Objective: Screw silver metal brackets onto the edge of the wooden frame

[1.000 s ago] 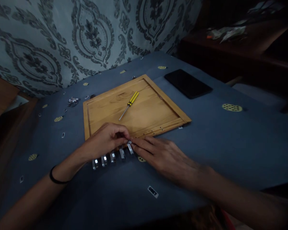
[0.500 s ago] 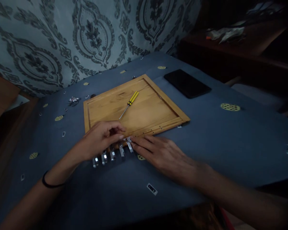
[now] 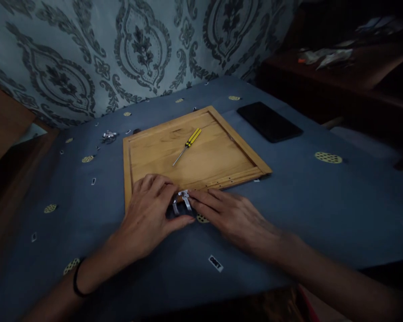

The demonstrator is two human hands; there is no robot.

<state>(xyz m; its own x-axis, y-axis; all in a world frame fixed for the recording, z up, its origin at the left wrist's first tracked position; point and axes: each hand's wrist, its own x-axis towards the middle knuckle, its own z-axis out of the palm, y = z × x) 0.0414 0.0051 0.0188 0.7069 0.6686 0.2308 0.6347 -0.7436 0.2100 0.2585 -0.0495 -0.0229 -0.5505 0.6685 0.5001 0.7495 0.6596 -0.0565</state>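
A wooden panel with a raised frame (image 3: 201, 152) lies on the blue-covered table. Along its near edge, a silver metal hook (image 3: 186, 199) has its flat plate on the wood and its curved arm hanging over the front. My right hand (image 3: 233, 217) has its fingers together, their tips pressed against this hook. My left hand (image 3: 151, 210) arches over the edge from the left, its thumb and fingers apart around the hooks, and covers most of the others. Part of one more hook shows beside its fingers. A yellow-and-black screwdriver (image 3: 189, 143) rests on the panel.
A black flat device (image 3: 269, 121) lies right of the panel. Several loose metal pieces (image 3: 109, 136) sit to the left, and a small dark round item (image 3: 136, 131) is by the panel's far left corner. A patterned wall (image 3: 141, 49) rises behind the table.
My left hand has shifted down and right over the row of hooks, its thumb swinging out below the rightmost one. The right hand stays at that hook. The view has shifted slightly.
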